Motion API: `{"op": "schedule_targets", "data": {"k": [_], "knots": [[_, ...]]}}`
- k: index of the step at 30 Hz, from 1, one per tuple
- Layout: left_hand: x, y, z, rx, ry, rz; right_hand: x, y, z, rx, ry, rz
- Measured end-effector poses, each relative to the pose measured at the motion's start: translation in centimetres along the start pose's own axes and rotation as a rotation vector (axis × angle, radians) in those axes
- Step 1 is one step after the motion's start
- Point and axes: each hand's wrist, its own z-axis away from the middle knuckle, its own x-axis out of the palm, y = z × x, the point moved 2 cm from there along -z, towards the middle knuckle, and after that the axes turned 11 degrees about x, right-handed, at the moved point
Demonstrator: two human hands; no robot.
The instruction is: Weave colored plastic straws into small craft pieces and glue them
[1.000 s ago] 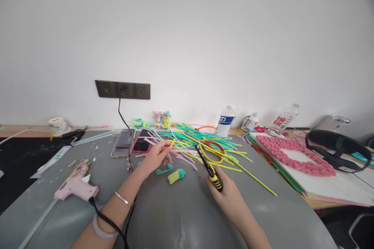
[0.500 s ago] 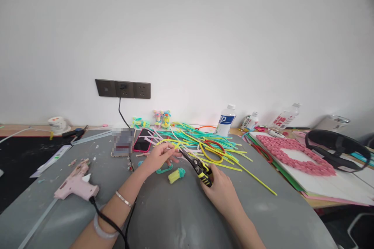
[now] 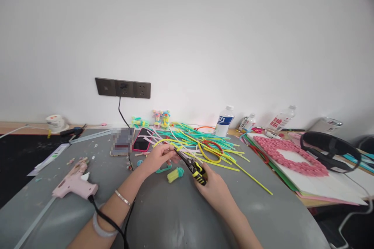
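My right hand [image 3: 212, 183] is wrapped around the black-and-yellow handles of a pair of pliers [image 3: 190, 165], whose dark jaws point up and left. At the jaw tips, the fingers of my left hand [image 3: 161, 158] are pinched on a yellow pipe cleaner [image 3: 179, 148]; its far part blends into the pile behind. Whether the jaws grip it cannot be told. Just below the hands lies a small yellow bundle with a teal top [image 3: 175, 175]. A bent teal pipe cleaner [image 3: 164, 169] rests beside my left hand, partly covered by it.
Behind my hands spreads a pile of pipe cleaners [image 3: 204, 138], with a bottle [image 3: 223, 121] beyond. A pink glue gun [image 3: 76, 184] lies left, its black cord under my left forearm. Two phones, small pipe-cleaner figures [image 3: 161, 119] and, at right, a pink braided ring [image 3: 290, 156] are also there.
The pliers and my right hand have shifted slightly left, and the jaw tips are closer to my left fingers. The whole view has moved a little too.
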Motion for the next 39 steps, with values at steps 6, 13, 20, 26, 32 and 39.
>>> {"op": "schedule_targets", "data": {"k": [6,13,20,26,32,39], "knots": [[0.0,0.1,0.1,0.000,-0.010,-0.017,-0.1,0.3,0.0,0.016,0.021,-0.027],[0.1,0.1,0.1,-0.020,-0.013,0.018,-0.1,0.4,0.0,0.004,0.014,-0.064],[0.2,0.7,0.2,-0.050,-0.032,0.028,-0.7,0.1,0.5,0.000,-0.026,-0.069],[0.2,0.8,0.1,-0.062,-0.049,0.026,-0.8,0.0,1.0,-0.018,-0.035,-0.065],[0.2,0.9,0.3,-0.069,-0.063,0.013,-0.8,0.0,1.2,-0.015,-0.062,-0.060],[0.2,0.7,0.2,-0.088,-0.045,-0.003,-0.5,0.2,1.2,-0.004,-0.049,-0.051]]}}
